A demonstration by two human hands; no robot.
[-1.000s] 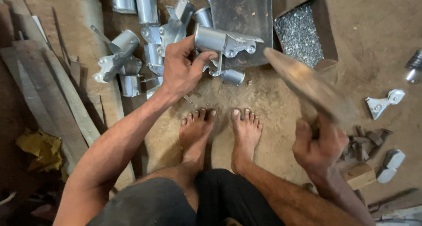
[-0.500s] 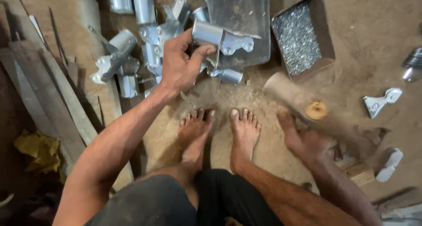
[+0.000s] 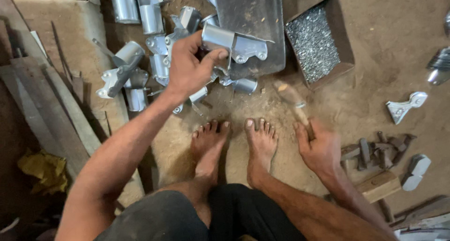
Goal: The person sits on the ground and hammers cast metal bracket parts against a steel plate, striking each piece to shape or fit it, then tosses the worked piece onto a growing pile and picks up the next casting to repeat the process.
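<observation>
floor (image 3: 375,49): packed dirt, everything sits straight on it, the person squats with bare feet (image 3: 234,142) in the middle

plate (image 3: 255,25): dark flat metal sheet at the top edge of the floor, looks like the work surface; its far end runs out of frame

box (image 3: 344,44): cardboard, just right of the plate, full of small silvery bits (rivets or nails, too small to tell)

planks (image 3: 42,96): old boards along the left edge, with a yellow rag (image 3: 40,168) below them

pile (image 3: 140,49): heap of silvery sheet-metal tube-and-bracket pieces left of the plate. Looks like a batch job, but I can't tell finished pieces from unfinished ones

left hand (image 3: 190,67): fingers clamped around one bracket piece

bracket (image 3: 232,43): the piece in hand, held over the near left corner of the plate, its flat tab with holes sticking out right. I'd say it's being lined up, not yet struck

right hand (image 3: 318,145): low by the right foot, fingers closed on a handle

mallet (image 3: 291,96): wooden, heavily motion-blurred, head pointing toward the plate; hard to make out its shape

scraps (image 3: 375,149): dark metal offcuts and a wood block by the right edge, plus a loose bracket (image 3: 405,106) further up

cut off: more shiny parts at the right edge, only partly in frame
</observation>
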